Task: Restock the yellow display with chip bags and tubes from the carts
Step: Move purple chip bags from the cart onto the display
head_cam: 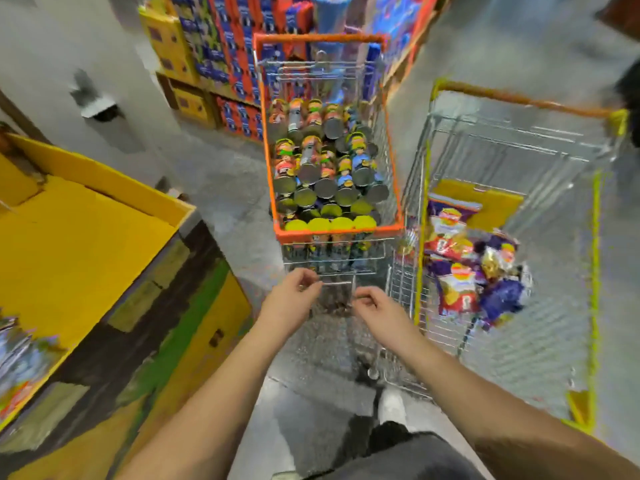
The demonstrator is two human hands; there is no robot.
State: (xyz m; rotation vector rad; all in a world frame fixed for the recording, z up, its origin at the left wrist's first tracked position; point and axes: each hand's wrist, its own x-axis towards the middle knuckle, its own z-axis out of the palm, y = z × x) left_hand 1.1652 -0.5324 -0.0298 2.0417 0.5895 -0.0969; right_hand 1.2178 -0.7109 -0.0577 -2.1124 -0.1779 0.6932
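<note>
An orange-rimmed wire cart (pixel 268 140) stands right in front of me, packed with chip tubes (pixel 329 161) lying on their sides and standing on end. To its right, a yellow-rimmed wire cart (pixel 596 237) holds red and purple chip bags (pixel 453 285) on its floor. The yellow display (pixel 79 237) is at my left, its top tray mostly bare, with some bags (pixel 17 358) at its lower left edge. My left hand (pixel 294 296) and my right hand (pixel 375 306) hover at the near end of the orange cart. Both have loosely curled fingers and hold nothing.
Stacked blue, red and yellow boxes (pixel 214 53) fill shelves behind the carts. A grey pillar (pixel 104 64) rises beyond the display. My shoe (pixel 391 403) is on the grey floor between the display and the yellow-rimmed cart.
</note>
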